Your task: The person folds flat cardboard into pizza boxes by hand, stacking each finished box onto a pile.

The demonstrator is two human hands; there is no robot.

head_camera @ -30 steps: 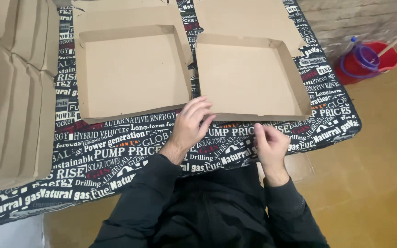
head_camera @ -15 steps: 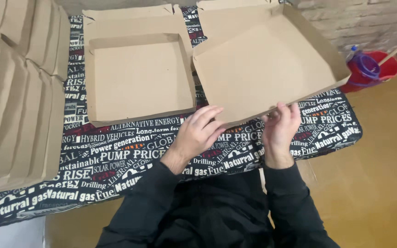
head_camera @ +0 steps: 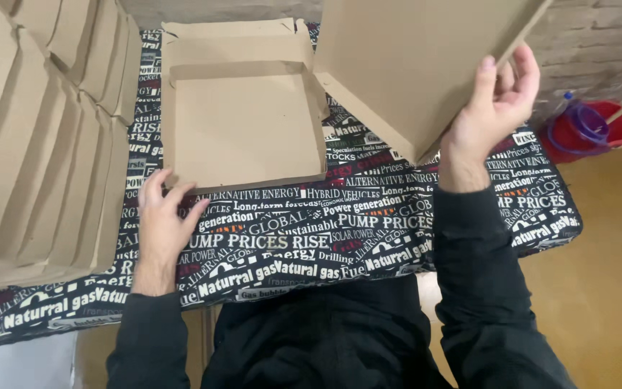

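My right hand [head_camera: 497, 101] grips the edge of a brown cardboard box [head_camera: 412, 65] and holds it tilted up above the right part of the table. A second open cardboard box [head_camera: 242, 122] lies flat on the black cloth with white print [head_camera: 340, 223]. My left hand [head_camera: 160, 220] rests on the cloth with fingers spread, its fingertips at that flat box's near left corner. Both arms wear dark sleeves.
A row of overlapping flat cardboard blanks [head_camera: 37, 137] covers the left side of the table. A red bucket with a purple piece in it [head_camera: 592, 128] stands on the tan floor at the right, next to a brick wall [head_camera: 599, 36].
My right hand has lifted the right box off the table and tipped it upright. My left hand has let go of it and moved left to the flat box's corner.
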